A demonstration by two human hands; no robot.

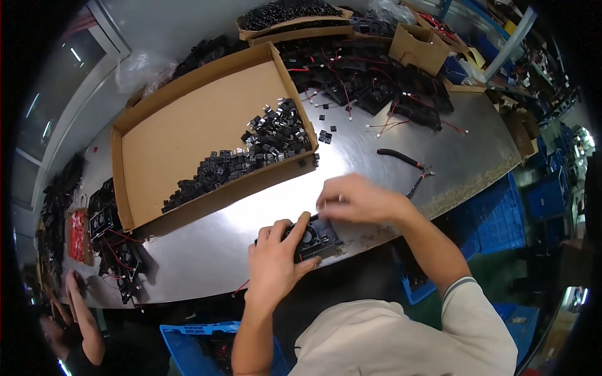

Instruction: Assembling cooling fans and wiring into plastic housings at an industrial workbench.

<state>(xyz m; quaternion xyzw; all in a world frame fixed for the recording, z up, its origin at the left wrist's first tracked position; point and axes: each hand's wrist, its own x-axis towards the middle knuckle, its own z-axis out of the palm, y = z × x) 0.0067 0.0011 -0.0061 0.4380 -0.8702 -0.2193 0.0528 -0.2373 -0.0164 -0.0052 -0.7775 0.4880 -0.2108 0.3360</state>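
Observation:
A black plastic housing with a small round fan (309, 237) set in it lies at the near edge of the metal table (389, 207). My left hand (274, 257) grips it from the left, fingers over the top and thumb along the near side. A short red wire (240, 288) sticks out beside my left wrist. Just above the housing's far right end is my right hand (356, 199), slightly blurred, with its fingers closed together. Whatever those fingertips pinch, if anything, is too small and smeared to make out.
A shallow cardboard tray (188, 100) holds a heap of small black sockets with metal pins (276, 135). Red-handled cutting pliers (401, 158) lie to the right. Black housings with wires (376, 88) are piled behind. Blue crates (495, 216) stand below the table. Another person's arm (88, 319) shows at lower left.

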